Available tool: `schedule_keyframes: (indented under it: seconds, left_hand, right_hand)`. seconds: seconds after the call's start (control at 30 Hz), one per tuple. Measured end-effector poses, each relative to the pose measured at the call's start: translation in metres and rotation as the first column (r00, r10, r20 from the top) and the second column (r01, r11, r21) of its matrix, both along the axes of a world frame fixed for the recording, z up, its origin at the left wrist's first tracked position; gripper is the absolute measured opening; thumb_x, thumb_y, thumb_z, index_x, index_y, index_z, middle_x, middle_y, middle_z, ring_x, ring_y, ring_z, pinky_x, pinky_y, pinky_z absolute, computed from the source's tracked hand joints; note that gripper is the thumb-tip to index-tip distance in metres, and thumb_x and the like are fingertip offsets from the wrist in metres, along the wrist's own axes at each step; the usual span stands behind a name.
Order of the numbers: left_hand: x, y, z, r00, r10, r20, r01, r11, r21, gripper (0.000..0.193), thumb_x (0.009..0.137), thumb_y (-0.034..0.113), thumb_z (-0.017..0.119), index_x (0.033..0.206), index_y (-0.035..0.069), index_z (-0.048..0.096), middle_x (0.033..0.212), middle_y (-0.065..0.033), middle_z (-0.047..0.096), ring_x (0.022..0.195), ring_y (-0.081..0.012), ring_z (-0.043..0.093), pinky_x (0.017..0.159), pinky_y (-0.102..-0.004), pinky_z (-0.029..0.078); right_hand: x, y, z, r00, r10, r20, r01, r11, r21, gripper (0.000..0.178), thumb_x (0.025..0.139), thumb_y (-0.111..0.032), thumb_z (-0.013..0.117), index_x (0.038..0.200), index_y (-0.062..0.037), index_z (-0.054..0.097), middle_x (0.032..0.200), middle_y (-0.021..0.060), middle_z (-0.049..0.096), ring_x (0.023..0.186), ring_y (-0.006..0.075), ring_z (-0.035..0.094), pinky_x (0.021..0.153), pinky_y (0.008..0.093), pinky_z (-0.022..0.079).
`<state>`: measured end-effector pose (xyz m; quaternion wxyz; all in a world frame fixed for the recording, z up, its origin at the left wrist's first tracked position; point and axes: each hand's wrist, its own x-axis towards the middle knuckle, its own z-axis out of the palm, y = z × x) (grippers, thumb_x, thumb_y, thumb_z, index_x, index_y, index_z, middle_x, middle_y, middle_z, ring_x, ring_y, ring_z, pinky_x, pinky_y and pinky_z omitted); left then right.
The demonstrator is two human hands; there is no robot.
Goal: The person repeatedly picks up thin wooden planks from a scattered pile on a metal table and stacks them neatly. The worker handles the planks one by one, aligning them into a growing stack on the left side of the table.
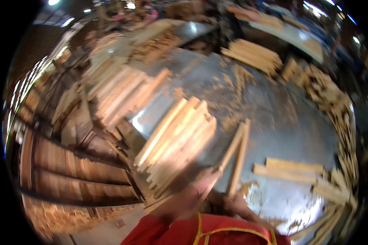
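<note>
My left hand (208, 179), smeared by motion, is closed around the lower part of a narrow wooden strip (232, 150). Lower down, my right hand (236, 204) grips the near end of a second wooden strip (238, 161). The far ends of both strips meet, and they spread apart toward me in a narrow V over the grey metal tabletop (290, 134). Just left of my left hand lies a stack of pale wooden strips (180, 139), side by side with uneven ends.
More strips form a bundle (129, 96) farther left and a pile (251, 56) at the back. A few short pieces (290, 168) lie to the right, and offcuts (343, 122) line the right edge. Wood shavings (233, 81) litter the table. A dark-railed rack of boards (77, 171) stands lower left.
</note>
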<state>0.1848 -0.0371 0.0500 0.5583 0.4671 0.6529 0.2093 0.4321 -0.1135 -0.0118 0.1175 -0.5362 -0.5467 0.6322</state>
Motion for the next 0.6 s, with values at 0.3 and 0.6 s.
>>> schedule_keyframes:
  seconds: [0.3,0.6]
  left_hand:
    - [0.002,0.015,-0.014,0.623,-0.020,-0.782,0.307,0.926,0.221,0.043,0.086,0.034,0.077,0.118,0.005,0.076,0.142,-0.0183,0.062,0.128,-0.0403,0.062,0.111,-0.0497,0.049]
    - [0.014,0.035,-0.038,0.326,-0.073,-0.943,0.638,0.753,0.162,0.090,0.089,0.047,0.079,0.162,0.006,0.045,0.165,-0.0180,0.047,0.152,-0.0402,0.042,0.127,-0.0536,0.030]
  right_hand:
    - [-0.013,0.027,0.019,0.937,0.247,0.248,-0.316,0.901,0.298,0.066,0.095,-0.038,0.071,0.152,-0.0067,0.057,0.122,0.0200,0.076,0.117,0.0340,0.073,0.101,0.0445,0.056]
    - [0.297,0.019,0.042,0.511,-0.580,0.634,0.362,0.814,0.454,0.081,0.097,-0.034,0.076,0.164,-0.0036,0.043,0.141,0.0210,0.069,0.128,0.0387,0.067,0.110,0.0452,0.052]
